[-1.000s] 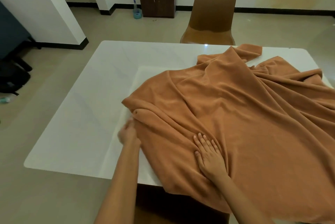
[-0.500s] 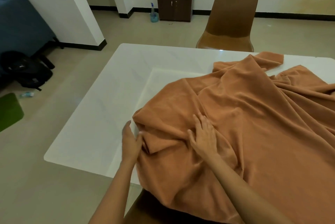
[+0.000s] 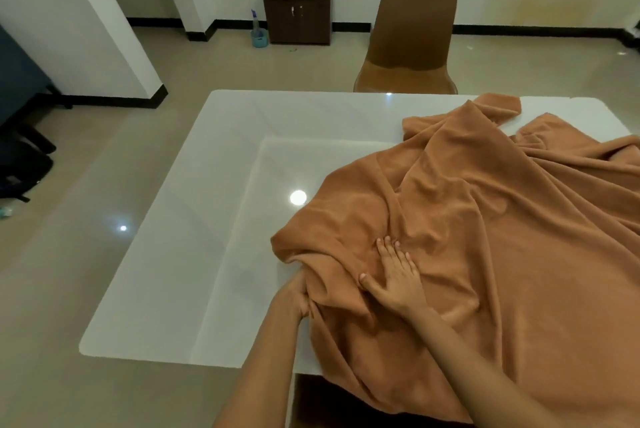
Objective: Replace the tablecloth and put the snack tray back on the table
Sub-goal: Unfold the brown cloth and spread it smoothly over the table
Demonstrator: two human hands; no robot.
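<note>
Head view: tablecloth (image 3: 502,220), bunched, beneath flat, straight-fingered right hand (image 3: 398,277); left hand (image 3: 292,292) at its edge, fingers hidden, grip cannot be told. Advice: draw edge leftward of that hand over worktop (image 3: 207,220), smoothing folds evenly

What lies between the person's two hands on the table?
In the head view, a raised fold of the orange tablecloth separates left hand from right hand.

Perhaps an office: table (image 3: 207,220), chair (image 3: 412,29), cabinet (image 3: 298,14)
</note>
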